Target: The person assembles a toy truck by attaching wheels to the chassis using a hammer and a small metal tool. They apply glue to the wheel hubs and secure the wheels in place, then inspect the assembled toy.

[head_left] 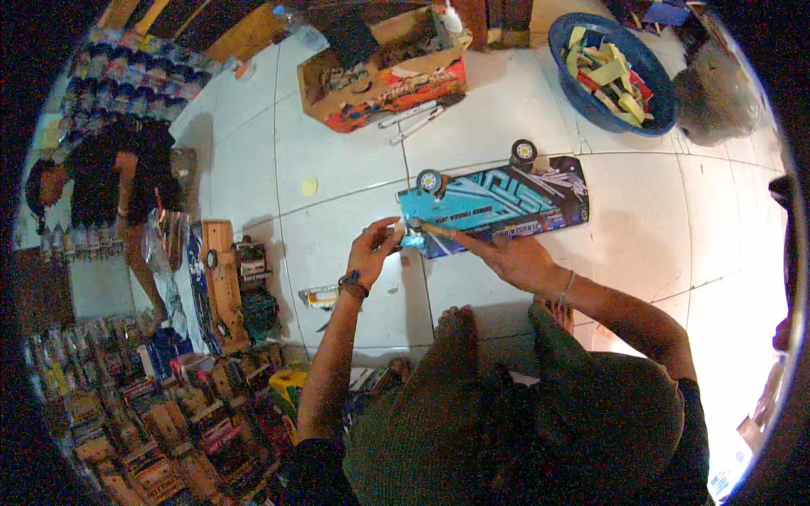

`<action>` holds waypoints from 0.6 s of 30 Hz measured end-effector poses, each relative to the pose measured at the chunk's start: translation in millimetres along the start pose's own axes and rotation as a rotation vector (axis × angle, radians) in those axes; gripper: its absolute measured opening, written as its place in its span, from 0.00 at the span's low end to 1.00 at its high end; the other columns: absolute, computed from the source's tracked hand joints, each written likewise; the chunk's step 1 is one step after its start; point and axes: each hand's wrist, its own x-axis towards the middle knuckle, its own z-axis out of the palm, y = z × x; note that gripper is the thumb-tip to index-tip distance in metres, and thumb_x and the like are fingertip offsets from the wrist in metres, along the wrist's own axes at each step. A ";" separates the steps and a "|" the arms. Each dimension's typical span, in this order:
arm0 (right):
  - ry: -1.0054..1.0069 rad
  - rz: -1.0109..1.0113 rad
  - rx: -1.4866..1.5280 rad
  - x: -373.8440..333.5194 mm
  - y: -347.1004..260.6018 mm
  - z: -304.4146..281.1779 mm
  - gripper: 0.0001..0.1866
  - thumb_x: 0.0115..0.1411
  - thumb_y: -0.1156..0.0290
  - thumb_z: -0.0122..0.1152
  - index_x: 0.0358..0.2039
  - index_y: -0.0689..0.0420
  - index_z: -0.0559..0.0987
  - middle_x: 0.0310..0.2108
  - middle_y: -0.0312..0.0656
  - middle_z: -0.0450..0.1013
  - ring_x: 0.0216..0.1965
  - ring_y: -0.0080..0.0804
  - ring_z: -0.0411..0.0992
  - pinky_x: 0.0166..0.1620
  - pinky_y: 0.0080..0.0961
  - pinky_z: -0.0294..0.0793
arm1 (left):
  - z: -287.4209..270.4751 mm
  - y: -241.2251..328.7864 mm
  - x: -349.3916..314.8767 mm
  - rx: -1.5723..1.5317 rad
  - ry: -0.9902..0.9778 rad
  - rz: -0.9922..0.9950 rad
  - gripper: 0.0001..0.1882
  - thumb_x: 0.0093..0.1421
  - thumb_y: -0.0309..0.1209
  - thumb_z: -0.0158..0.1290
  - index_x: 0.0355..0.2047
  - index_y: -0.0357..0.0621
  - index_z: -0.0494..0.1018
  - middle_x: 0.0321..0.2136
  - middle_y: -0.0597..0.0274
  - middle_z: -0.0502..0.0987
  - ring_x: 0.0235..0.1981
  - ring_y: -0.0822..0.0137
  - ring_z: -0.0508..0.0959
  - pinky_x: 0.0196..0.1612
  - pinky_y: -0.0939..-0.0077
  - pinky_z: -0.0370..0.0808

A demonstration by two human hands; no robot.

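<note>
A toy bus (pixel 498 202) with blue, black and white graphics lies on its side on the white tiled floor. Two black wheels with pale hubs (pixel 430 181) stick out along its far edge. My left hand (pixel 372 250) is at the bus's left end, thumb and fingers pinched on a small pale piece too small to name. From the right, my right hand (pixel 519 263) reaches over the near side of the bus, closed around what looks like a small hammer (pixel 417 224). Its dark head rests near the left fingertips, at the bus's near left corner.
Beyond the bus stand an open cardboard box (pixel 384 105) of small parts, with white-handled tools (pixel 415 122) beside it, and a blue basin (pixel 662 114) of foam offcuts. A utility knife (pixel 321 296) lies near my left forearm. Toy vehicles (pixel 221 282) and stacked goods crowd the left, near another person (pixel 101 181).
</note>
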 end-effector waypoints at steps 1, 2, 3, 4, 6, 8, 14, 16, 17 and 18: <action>0.019 -0.001 0.027 -3.3 4.0 1.1 0.41 0.61 0.72 0.55 0.72 0.38 0.50 0.44 0.52 0.73 0.39 0.48 0.76 0.32 0.38 0.80 | 0.1 4.6 -1.1 0.040 0.016 -0.038 0.21 0.62 0.33 0.59 0.56 0.47 0.71 0.42 0.59 0.79 0.47 0.65 0.77 0.47 0.69 0.79; 0.049 0.085 0.108 -8.4 8.9 1.5 0.41 0.62 0.71 0.56 0.72 0.40 0.49 0.47 0.53 0.72 0.44 0.49 0.74 0.34 0.38 0.80 | 1.4 10.2 -2.8 0.252 0.068 0.090 0.24 0.61 0.35 0.60 0.57 0.48 0.70 0.44 0.56 0.78 0.50 0.63 0.75 0.49 0.65 0.77; 0.083 0.176 0.194 -14.7 15.6 1.1 0.40 0.62 0.70 0.56 0.72 0.43 0.49 0.51 0.55 0.71 0.48 0.51 0.72 0.37 0.39 0.79 | 2.8 17.4 -4.2 0.474 0.126 0.192 0.28 0.59 0.37 0.62 0.58 0.49 0.68 0.46 0.54 0.77 0.54 0.60 0.72 0.52 0.61 0.75; 0.175 0.237 0.266 -22.4 23.5 0.2 0.40 0.63 0.69 0.56 0.72 0.45 0.49 0.54 0.56 0.69 0.53 0.52 0.70 0.39 0.39 0.79 | 7.5 25.4 -4.4 0.689 0.183 0.289 0.31 0.57 0.39 0.63 0.59 0.50 0.67 0.48 0.52 0.76 0.58 0.57 0.69 0.55 0.58 0.73; 0.269 0.519 0.292 -38.2 41.7 -0.9 0.36 0.65 0.63 0.57 0.69 0.50 0.53 0.47 0.56 0.72 0.39 0.53 0.75 0.33 0.40 0.77 | 19.7 45.7 4.1 0.993 0.083 0.590 0.49 0.47 0.53 0.67 0.66 0.55 0.59 0.63 0.44 0.59 0.65 0.45 0.58 0.64 0.47 0.57; 0.563 0.658 0.370 -54.5 59.8 0.6 0.33 0.65 0.57 0.57 0.66 0.53 0.59 0.30 0.54 0.78 0.23 0.51 0.75 0.27 0.41 0.74 | 52.0 60.8 7.4 1.104 0.003 0.666 0.57 0.42 0.60 0.66 0.69 0.57 0.54 0.67 0.41 0.52 0.68 0.39 0.52 0.67 0.42 0.49; 0.657 1.246 0.634 -123.4 91.0 19.0 0.22 0.68 0.55 0.53 0.56 0.54 0.71 0.22 0.54 0.73 0.21 0.51 0.72 0.24 0.42 0.67 | 148.1 89.9 52.1 1.382 -0.359 0.569 0.71 0.32 0.66 0.67 0.72 0.72 0.37 0.69 0.30 0.36 0.70 0.31 0.40 0.62 0.21 0.43; 0.690 1.282 0.589 -149.5 95.5 29.9 0.21 0.68 0.55 0.52 0.53 0.56 0.72 0.22 0.54 0.72 0.21 0.51 0.72 0.24 0.43 0.66 | 151.5 95.0 67.5 1.382 -0.396 0.547 0.71 0.32 0.61 0.69 0.72 0.74 0.36 0.68 0.26 0.39 0.68 0.28 0.46 0.59 0.20 0.46; 0.703 1.311 0.612 -161.3 94.9 36.3 0.20 0.68 0.55 0.52 0.51 0.57 0.72 0.22 0.55 0.72 0.21 0.51 0.72 0.24 0.43 0.66 | 148.0 97.7 73.1 1.366 -0.406 0.575 0.72 0.32 0.59 0.69 0.72 0.73 0.36 0.67 0.26 0.40 0.67 0.27 0.48 0.59 0.20 0.47; 0.667 1.307 0.560 -172.6 93.1 41.8 0.19 0.69 0.55 0.52 0.50 0.57 0.72 0.22 0.55 0.72 0.22 0.52 0.72 0.25 0.43 0.67 | 142.7 100.7 77.3 1.386 -0.445 0.538 0.72 0.31 0.57 0.70 0.72 0.73 0.36 0.67 0.26 0.42 0.66 0.26 0.50 0.58 0.19 0.49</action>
